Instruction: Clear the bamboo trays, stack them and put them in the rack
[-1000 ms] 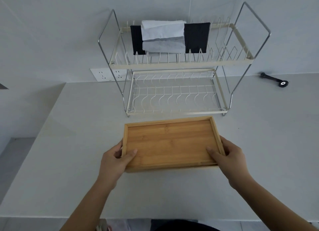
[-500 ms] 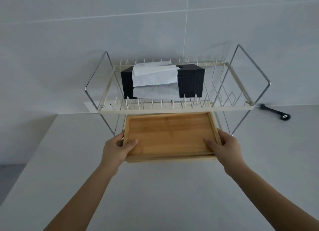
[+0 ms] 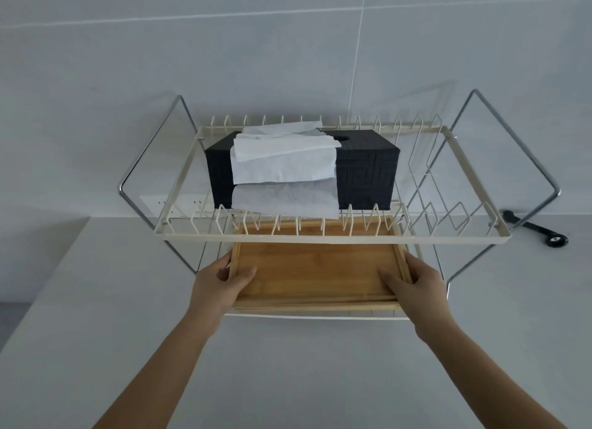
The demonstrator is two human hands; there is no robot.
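The stacked bamboo trays (image 3: 315, 270) lie flat and partly inside the lower tier of the two-tier wire rack (image 3: 320, 238), their far half under the upper shelf. My left hand (image 3: 221, 283) grips the stack's left rim, thumb inside the top tray. On the opposite side, my right hand (image 3: 413, 284) holds the right rim the same way. The stack's front edge sits just above the rack's lower front rail (image 3: 314, 317).
A black tissue box (image 3: 365, 172) with white tissues draped over it stands on the rack's upper shelf. A black tool (image 3: 535, 228) lies on the white counter (image 3: 304, 371) to the right, by the tiled wall. The counter's left edge drops off at far left.
Both hands have carried the tray stack forward from the counter in front of the rack into the lower tier. My view has come closer and tilted up.
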